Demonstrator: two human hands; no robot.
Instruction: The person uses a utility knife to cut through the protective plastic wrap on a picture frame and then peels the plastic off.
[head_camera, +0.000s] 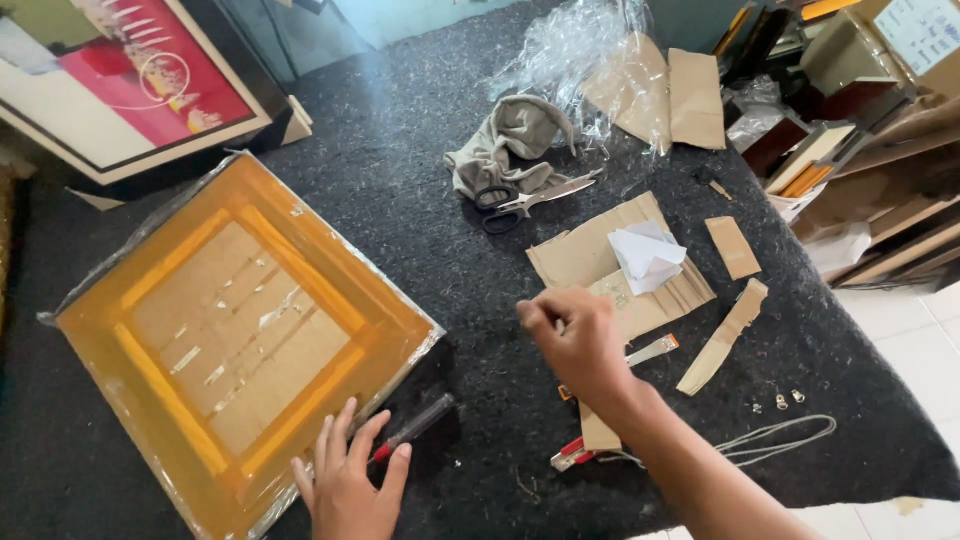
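Nearest me, my left hand (348, 480) lies flat and open on the yellow frame's (235, 340) corner; a red-handled screwdriver (412, 430) angles up-right just beside its fingers. Right hand (575, 335), loosely curled, hovers empty over cardboard (600, 265).

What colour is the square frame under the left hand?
Orange-yellow, with a tan cardboard back panel; the frame, touched by the left hand, shows clearly in the head view.

Dark felt tabletop (420, 170), white tiled floor (900, 340)

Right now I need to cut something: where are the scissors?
In the head view, the scissors lie on the dark table, upper centre, against the grey cloth, above the cardboard.
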